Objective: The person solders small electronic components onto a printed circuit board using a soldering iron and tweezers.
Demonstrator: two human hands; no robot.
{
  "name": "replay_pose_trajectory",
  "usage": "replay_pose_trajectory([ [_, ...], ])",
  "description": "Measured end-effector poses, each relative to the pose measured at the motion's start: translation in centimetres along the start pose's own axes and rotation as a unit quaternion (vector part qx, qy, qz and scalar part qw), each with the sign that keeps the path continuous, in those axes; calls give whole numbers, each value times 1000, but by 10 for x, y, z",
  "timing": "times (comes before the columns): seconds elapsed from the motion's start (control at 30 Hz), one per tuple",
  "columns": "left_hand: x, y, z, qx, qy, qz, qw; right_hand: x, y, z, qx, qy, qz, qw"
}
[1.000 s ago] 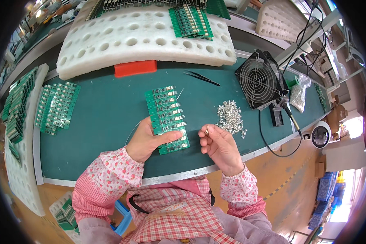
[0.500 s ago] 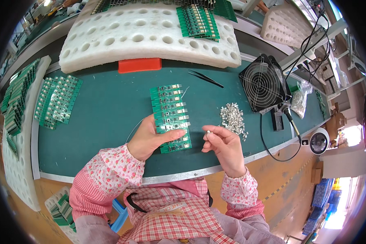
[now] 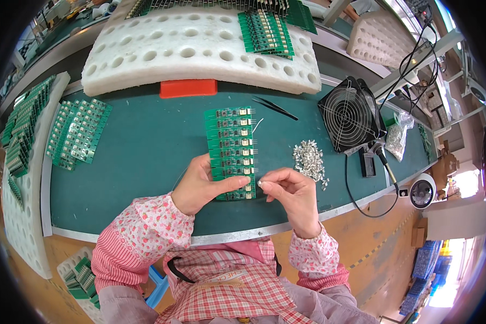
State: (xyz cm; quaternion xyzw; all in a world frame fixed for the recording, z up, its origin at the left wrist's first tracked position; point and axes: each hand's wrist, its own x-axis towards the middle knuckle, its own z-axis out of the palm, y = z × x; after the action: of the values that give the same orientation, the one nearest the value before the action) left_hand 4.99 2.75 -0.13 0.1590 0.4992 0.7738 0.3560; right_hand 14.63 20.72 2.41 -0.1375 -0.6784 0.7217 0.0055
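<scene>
My left hand (image 3: 202, 184) grips the lower part of a green circuit board panel (image 3: 230, 141), thumb on top and fingers beneath. A column of small white parts runs along the panel, with thin pins sticking out past its right edge. Right beside that edge, my right hand (image 3: 292, 195) pinches a small whitish metal part (image 3: 260, 183) between thumb and fingertips. The part is too small to name, and I cannot tell whether it touches a pin. A pile of similar small silvery parts (image 3: 309, 162) lies to the right.
Black tweezers (image 3: 275, 108) lie behind the panel. A black fan (image 3: 351, 115) stands at the right, a corded tool (image 3: 382, 155) beside it. A white foam block (image 3: 167, 48) with boards spans the back, a red bin (image 3: 188, 88) below it. More circuit boards (image 3: 80, 132) lie left.
My right hand has moved left with the small part, up to the panel's edge. The panel has turned slightly and sits a little more upright in my left hand.
</scene>
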Motion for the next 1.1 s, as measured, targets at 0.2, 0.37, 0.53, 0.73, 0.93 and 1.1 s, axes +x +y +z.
replay_pose_trajectory([
  [0.2, -1, -1, 1, 15, 2, 27, 1000, 7, 5, 10, -13, 6, -42, 999],
  [0.37, -1, -3, 2, 22, 11, 42, 999, 5, 12, 15, 50, 11, -7, 999],
  [0.53, -1, -6, 2, 42, 28, 41, 998, 7, 11, 15, 42, 6, -3, 999],
  [0.73, -1, -5, 3, 109, -13, 82, 991, 7, 8, 11, 31, -14, 7, 999],
  [0.93, -3, -7, 6, 49, 9, 63, 997, 6, 8, 11, 44, -31, 13, 998],
  [1.1, -3, -5, 9, 58, 6, 59, 997, 7, 4, 6, 59, -59, 38, 996],
])
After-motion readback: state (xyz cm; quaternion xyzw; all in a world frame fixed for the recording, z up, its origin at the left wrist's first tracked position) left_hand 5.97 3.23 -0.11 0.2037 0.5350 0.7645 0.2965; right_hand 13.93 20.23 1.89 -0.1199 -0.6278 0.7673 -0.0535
